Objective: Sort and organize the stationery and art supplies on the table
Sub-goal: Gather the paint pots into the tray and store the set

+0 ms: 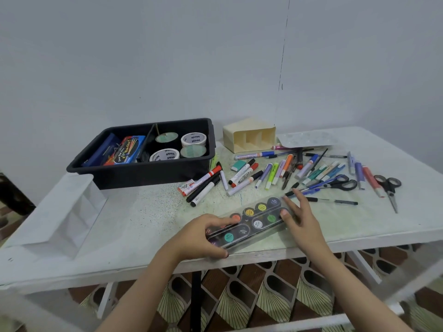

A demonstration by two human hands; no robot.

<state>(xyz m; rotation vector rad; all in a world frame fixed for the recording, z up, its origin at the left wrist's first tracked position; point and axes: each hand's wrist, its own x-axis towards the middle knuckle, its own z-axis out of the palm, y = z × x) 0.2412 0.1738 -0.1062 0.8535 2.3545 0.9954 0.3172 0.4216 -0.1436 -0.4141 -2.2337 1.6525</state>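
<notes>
In the head view we see a long clear plastic case of round paint pots (249,222) lying on the white table (134,224), in front of the black plastic tray (143,173) and a little to its right. The left hand (203,236) grips the case at the end nearer the tray, with fingers curled over the lid and the thumb under its edge. The right hand (299,219) touches the other end with rather straight, spread fingers and the thumb on the lid. Loose markers and pens (275,173) lie to the right of the tray.
</notes>
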